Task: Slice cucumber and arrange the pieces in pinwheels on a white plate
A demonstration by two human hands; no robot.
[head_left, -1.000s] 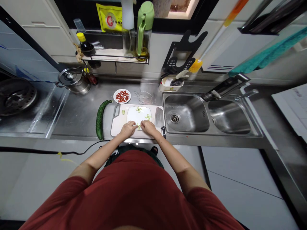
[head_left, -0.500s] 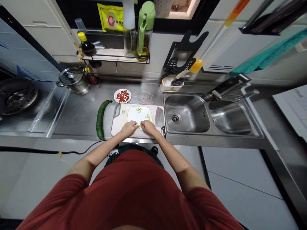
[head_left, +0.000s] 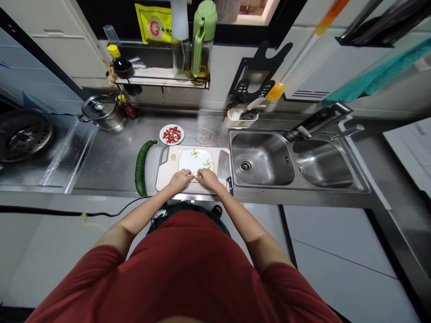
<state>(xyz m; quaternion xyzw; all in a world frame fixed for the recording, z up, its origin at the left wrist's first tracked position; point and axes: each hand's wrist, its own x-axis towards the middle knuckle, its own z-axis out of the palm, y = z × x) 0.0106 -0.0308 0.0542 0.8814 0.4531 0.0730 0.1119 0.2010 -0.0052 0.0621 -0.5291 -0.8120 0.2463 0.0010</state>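
Observation:
My left hand (head_left: 181, 180) and my right hand (head_left: 208, 178) meet at the near edge of a white square plate (head_left: 188, 162). Their fingers are closed around thin cucumber slices (head_left: 194, 178), partly hidden by the fingertips. Two pinwheel-shaped groups of cucumber slices lie on the plate, one at the far edge (head_left: 195, 154) and one at the right (head_left: 208, 164). Under the plate is a white cutting board (head_left: 164, 175), with a round cucumber piece (head_left: 173, 157) on its left. A cleaver (head_left: 223, 164) rests along the board's right side, its black handle toward me.
A whole cucumber (head_left: 140, 168) lies left of the board. Behind is a small plate of chopped red pieces (head_left: 172, 134). To the right is a double sink (head_left: 262, 157); a lidded pot (head_left: 103, 114) stands back left. A wall shelf (head_left: 161, 82) holds bottles.
Both hands stay at the near edge of the plate, with only slight finger movement around the cucumber slices. Nothing else has visibly moved.

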